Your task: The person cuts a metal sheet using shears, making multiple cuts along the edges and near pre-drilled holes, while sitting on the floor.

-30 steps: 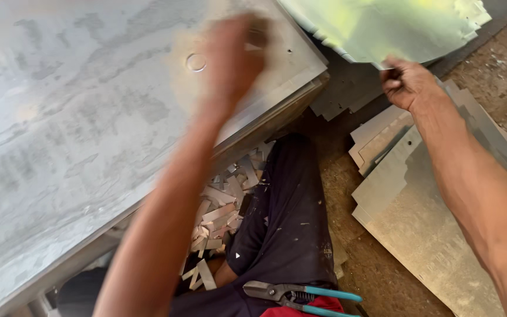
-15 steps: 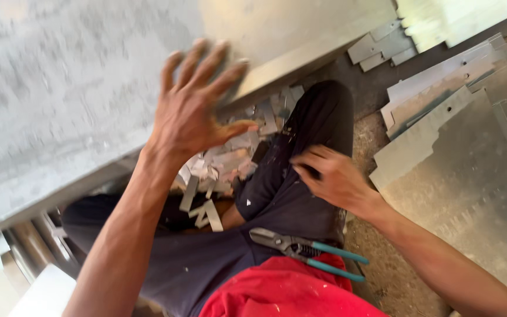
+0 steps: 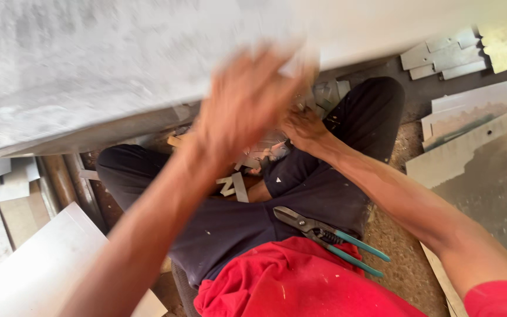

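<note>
A big grey metal sheet (image 3: pixel 89 70) spans the top of the view, its near edge over my crossed legs. My left hand (image 3: pixel 247 100) is blurred in front of that edge, and its grip cannot be made out. My right hand (image 3: pixel 303 126) reaches down just behind it, into a heap of small metal offcuts (image 3: pixel 265 152) between my knees. Its fingers are partly hidden by the left hand. Tin snips with teal handles (image 3: pixel 330 238) lie on my lap, touched by neither hand.
Cut metal sheets (image 3: pixel 476 152) lie on the dirt floor to the right, with shorter strips (image 3: pixel 441 58) beyond them. A pale sheet (image 3: pixel 42 264) leans at the lower left. A stack of strips (image 3: pixel 1 179) sits at the left edge.
My right hand has gone from my thigh up into the offcuts under the sheet edge. My left hand has shifted right along the sheet's edge and is now blurred.
</note>
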